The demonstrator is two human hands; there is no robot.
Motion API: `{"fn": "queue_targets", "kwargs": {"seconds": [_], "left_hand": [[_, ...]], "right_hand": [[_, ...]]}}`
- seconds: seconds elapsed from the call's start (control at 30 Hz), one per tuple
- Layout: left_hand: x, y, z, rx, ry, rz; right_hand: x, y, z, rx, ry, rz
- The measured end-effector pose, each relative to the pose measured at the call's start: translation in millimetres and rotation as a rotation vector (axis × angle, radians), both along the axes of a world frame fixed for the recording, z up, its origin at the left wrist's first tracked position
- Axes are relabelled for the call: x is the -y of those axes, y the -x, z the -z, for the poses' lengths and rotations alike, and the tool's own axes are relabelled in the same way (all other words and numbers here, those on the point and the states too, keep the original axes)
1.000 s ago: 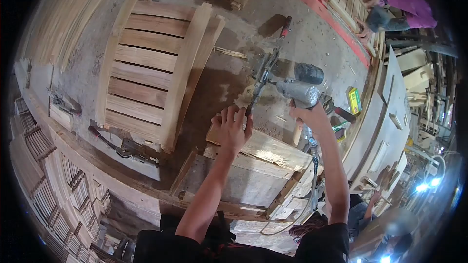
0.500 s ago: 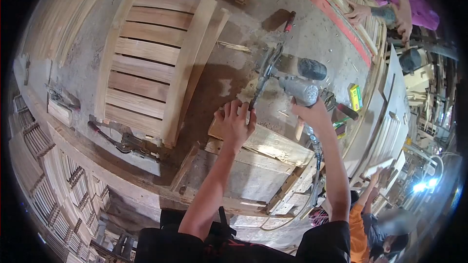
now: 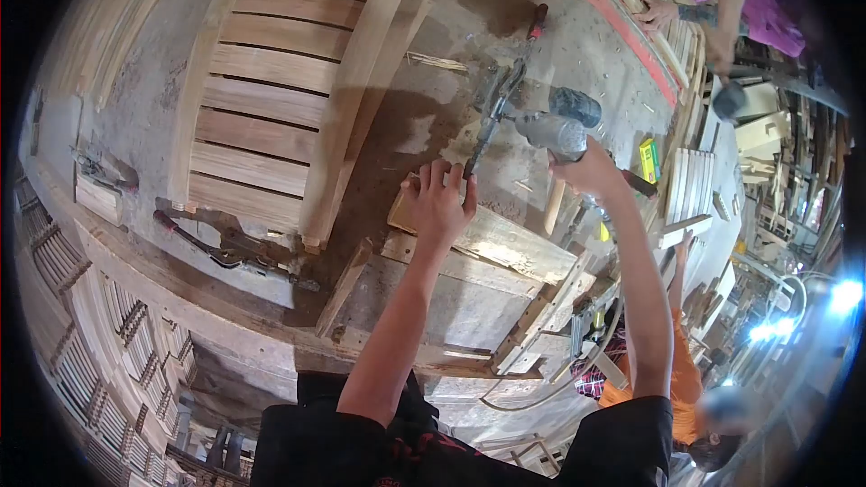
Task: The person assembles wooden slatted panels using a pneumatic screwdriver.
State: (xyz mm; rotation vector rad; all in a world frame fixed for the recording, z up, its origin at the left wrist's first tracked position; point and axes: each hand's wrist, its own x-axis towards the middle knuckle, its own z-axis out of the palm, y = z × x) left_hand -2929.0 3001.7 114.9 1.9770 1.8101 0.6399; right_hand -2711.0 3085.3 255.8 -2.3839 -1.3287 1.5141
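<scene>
My left hand (image 3: 440,206) rests with fingers apart on the end of a wooden block (image 3: 514,242) at the bench edge, its fingertips near the lower end of a metal clamp (image 3: 494,117). My right hand (image 3: 591,169) is wrapped round a grey power tool (image 3: 552,133), whose front end points left at the clamp. Just behind the tool lies a black mallet head (image 3: 575,106); a wooden handle (image 3: 553,207) shows below the tool. To the left, a slatted wooden panel (image 3: 262,95) lies flat, with a loose rail along its right side.
A second clamp (image 3: 225,248) lies at the left front edge. A yellow-green box (image 3: 649,160) is right of the tool. A co-worker in purple (image 3: 758,0) has hands at slats behind a red strip (image 3: 622,32). Another person in orange (image 3: 681,370) is at lower right.
The view has shifted slightly. My right hand and the tool stay near the clamp, with the right forearm swung a little outward. The orange-clad person shows more, one arm reaching toward a wood piece.
</scene>
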Motion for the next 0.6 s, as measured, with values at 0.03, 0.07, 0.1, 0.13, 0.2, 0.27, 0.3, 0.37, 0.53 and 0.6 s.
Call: {"fn": "queue_targets", "kwargs": {"seconds": [0.03, 0.07, 0.1, 0.13, 0.2, 0.27, 0.3, 0.37, 0.53, 0.6], "left_hand": [[-0.1, 0.0, -0.2, 0.009, 0.005, 0.0], [0.8, -0.1, -0.3, 0.016, 0.012, 0.0], [1.6, -0.1, 0.4, 0.022, -0.002, -0.003], [0.9, 0.0, 1.7, 0.026, -0.016, -0.002], [1.0, 0.1, 2.6, 0.034, -0.038, -0.002], [-0.6, -0.2, 2.3, 0.041, -0.058, -0.009], [-1.1, 0.1, 1.7, 0.031, -0.051, 0.0], [-1.0, 0.8, 0.3, 0.01, -0.033, 0.011], [-0.9, 1.2, -0.3, 0.036, -0.056, 0.013], [0.0, 1.4, -1.0, 0.041, -0.055, 0.011]], "right_hand": [[3.7, 4.7, -3.1, -0.042, 0.009, 0.064], [6.3, 8.6, -4.3, -0.085, 0.02, 0.129], [8.5, 11.0, -2.7, -0.128, 0.008, 0.171], [12.0, 12.6, 0.8, -0.171, -0.005, 0.217], [19.8, 15.7, 8.6, -0.205, -0.026, 0.293], [22.3, 23.0, 13.1, -0.185, -0.046, 0.347], [24.6, 29.7, 11.4, -0.192, -0.041, 0.405], [28.9, 44.5, 6.2, -0.204, -0.028, 0.514], [31.8, 47.7, 15.9, -0.173, -0.051, 0.516], [29.9, 48.4, 13.1, -0.192, -0.029, 0.53]]}}
